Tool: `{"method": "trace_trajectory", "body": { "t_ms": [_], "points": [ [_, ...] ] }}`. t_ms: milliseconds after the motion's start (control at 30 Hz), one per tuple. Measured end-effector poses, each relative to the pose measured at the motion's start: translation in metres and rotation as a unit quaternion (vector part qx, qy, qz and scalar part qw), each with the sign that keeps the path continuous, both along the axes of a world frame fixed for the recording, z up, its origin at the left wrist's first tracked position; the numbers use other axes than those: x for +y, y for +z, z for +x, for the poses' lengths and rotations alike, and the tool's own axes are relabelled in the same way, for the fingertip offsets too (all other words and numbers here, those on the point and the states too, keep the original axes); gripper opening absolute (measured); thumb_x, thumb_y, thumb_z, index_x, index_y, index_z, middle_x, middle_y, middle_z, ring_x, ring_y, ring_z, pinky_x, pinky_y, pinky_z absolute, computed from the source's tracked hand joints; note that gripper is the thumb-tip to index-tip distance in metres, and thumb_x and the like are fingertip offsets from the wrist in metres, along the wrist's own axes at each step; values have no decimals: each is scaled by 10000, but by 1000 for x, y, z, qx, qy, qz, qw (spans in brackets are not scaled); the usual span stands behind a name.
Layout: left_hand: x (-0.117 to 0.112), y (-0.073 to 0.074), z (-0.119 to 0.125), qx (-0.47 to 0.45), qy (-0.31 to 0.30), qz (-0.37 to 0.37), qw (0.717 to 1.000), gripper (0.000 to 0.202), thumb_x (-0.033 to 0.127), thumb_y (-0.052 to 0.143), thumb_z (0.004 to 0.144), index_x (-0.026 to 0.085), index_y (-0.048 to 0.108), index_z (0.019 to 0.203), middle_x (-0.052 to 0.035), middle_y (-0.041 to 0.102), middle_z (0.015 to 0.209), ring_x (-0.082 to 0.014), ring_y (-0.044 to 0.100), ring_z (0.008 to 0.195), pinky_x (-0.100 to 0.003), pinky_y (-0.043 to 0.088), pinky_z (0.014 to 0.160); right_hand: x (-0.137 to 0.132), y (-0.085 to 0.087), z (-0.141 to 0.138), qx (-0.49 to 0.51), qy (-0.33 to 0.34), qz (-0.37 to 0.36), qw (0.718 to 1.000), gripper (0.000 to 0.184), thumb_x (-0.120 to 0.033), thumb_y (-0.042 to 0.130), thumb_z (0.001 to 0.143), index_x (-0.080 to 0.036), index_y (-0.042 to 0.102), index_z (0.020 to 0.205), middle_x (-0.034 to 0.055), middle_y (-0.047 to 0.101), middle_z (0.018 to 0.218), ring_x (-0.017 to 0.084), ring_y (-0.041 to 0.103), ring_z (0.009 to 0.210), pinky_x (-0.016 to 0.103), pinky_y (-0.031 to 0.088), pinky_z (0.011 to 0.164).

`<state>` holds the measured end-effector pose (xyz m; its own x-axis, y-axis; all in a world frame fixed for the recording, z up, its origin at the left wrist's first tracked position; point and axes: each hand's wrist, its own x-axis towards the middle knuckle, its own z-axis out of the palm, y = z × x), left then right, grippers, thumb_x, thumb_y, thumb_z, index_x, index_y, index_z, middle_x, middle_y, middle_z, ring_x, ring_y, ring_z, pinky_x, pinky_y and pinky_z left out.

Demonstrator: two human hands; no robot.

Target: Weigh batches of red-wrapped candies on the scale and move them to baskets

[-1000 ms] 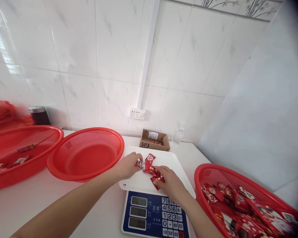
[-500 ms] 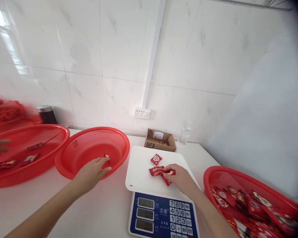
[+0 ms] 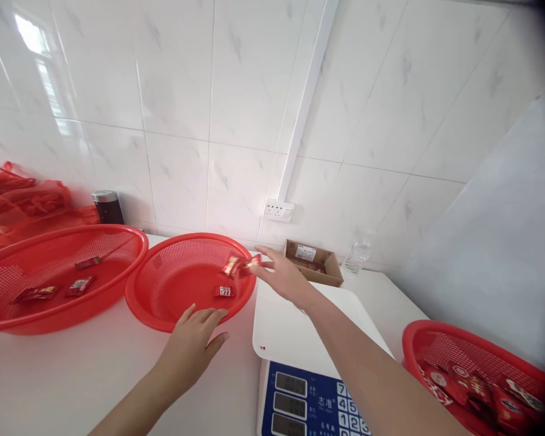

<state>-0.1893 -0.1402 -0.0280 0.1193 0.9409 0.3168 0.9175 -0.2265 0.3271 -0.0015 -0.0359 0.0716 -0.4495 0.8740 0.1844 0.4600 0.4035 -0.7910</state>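
Over the right side of the middle red mesh basket [image 3: 181, 290], my right hand [image 3: 284, 275] pinches some red wrapped candies [image 3: 240, 266], blurred by motion; how many I cannot tell. Below them a single red candy [image 3: 224, 291] lies on the basket floor. At the front rim of this basket is my left hand [image 3: 195, 345], fingers spread, nothing in it. The electronic scale [image 3: 315, 399] stands right of the left hand. My right arm crosses its white weighing plate [image 3: 281, 321] and hides part of the plate and keypad.
At left another red basket [image 3: 72, 324] holds several wrapped pieces. A red basket [image 3: 418, 333] at right holds many packets. Behind the scale stand a cardboard box [image 3: 331, 266] and a clear plastic bottle [image 3: 358, 251]. A dark jar [image 3: 109, 209] and red net bags [image 3: 27, 200] sit back left.
My right hand has lifted candies off the scale plate and moved left over the middle basket. My left hand has drawn back, leaving a candy inside. The other person's hand at left is gone from view.
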Motion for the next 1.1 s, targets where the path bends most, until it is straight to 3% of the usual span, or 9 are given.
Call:
{"method": "trace_trajectory", "body": {
  "t_ms": [100,233,333,433,600,733,900,1000,1100],
  "points": [
    [-2,0,-2,3,-6,8,1000,291,295,457,898,225,594,1145,-61,690,1103,-237,639,1009,-534,387,1025,8,-3,-1,-90,29,10,995,614,-470,509,844,-274,367,1408,56,330,1497,250,376,1321,408,359,1028],
    [-4,-2,-5,2,-16,18,1000,299,292,468,896,220,588,1160,-57,690,1106,-231,639,1005,-528,389,1028,22,-25,40,-321,-15,-21,947,637,-328,589,808,-210,396,1403,117,228,1534,297,173,1408,436,258,1083],
    [-3,-6,-6,7,-19,23,1000,316,308,454,908,210,575,1182,-63,682,1124,-239,632,1017,-539,374,1034,25,-42,74,-375,-31,-53,925,603,-259,631,746,-197,498,1330,156,363,1464,355,301,1350,466,334,1015],
    [-3,-9,-5,12,-22,36,999,321,314,454,911,209,569,1191,-68,680,1126,-239,632,1010,-540,372,1032,22,-53,93,-367,-31,-39,929,444,-183,599,721,-207,617,1163,117,560,1276,306,511,1178,402,388,953],
    [-3,-9,-4,37,-24,33,998,313,296,473,900,224,564,1191,-65,678,1136,-234,634,1010,-519,378,1033,18,-61,86,-317,-87,-8,944,203,-159,477,772,-195,625,904,92,650,891,269,607,834,418,448,756],
    [-3,-9,-5,43,-18,30,998,326,313,446,909,219,558,1201,-69,670,1158,-243,629,1031,-527,378,1032,15,-42,50,-212,-78,-28,974,240,-290,418,873,-228,557,1058,28,664,876,171,620,785,317,511,687],
    [-1,-11,-9,43,-4,53,998,332,360,444,898,250,590,1175,-56,692,1114,-255,638,1025,-489,424,999,11,3,8,88,-11,-109,990,686,-394,561,839,-236,257,1434,105,545,1296,156,644,909,359,521,868],
    [2,-11,-11,57,-4,67,996,363,409,431,891,243,609,1161,-70,701,1094,-280,646,1010,-501,441,974,10,18,15,113,-16,-87,990,682,-367,585,832,-258,280,1431,110,506,1336,170,626,982,380,511,891],
    [7,-15,-17,55,-23,75,995,405,441,415,880,215,623,1143,-104,693,1105,-326,630,1034,-545,434,956,8,17,55,83,-39,-56,994,592,-317,575,839,-221,367,1385,118,528,1301,180,605,1027,383,515,867]
  ]
}}
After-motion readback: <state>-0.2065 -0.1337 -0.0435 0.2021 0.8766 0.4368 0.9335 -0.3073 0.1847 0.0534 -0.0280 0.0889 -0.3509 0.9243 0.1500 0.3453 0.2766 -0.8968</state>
